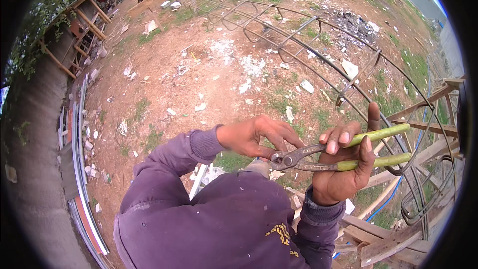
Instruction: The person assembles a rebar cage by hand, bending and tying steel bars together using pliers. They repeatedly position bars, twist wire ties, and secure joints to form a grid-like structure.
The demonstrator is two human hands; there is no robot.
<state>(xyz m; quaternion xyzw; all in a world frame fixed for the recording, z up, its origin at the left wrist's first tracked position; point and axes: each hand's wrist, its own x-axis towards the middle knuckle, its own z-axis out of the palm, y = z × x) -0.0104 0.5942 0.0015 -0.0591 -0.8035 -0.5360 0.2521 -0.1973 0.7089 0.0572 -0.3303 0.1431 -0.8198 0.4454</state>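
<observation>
My right hand [343, 169] grips a pair of end-cutting pincers [301, 158] with green handle sleeves and a dark, worn metal head. Its fingers curl around the two spread handles, and the index finger sticks up. The jaws point left, toward my other hand. At those jaws, my left hand [259, 137] has bent fingers, with the thumb close against the pincers' head. Whatever lies between the left fingertips is too small or hidden to make out. Beyond the right hand runs a long rebar cage [311, 50] of bars and square stirrups.
Wooden supports [438, 129] and bent rebar stirrups [423, 204] crowd the right side. A blue hose [386, 201] runs beneath. Paper scraps and rubble litter the dirt ground [164, 89]. Long metal profiles [79, 159] lie along the left wall, near a timber frame [89, 25].
</observation>
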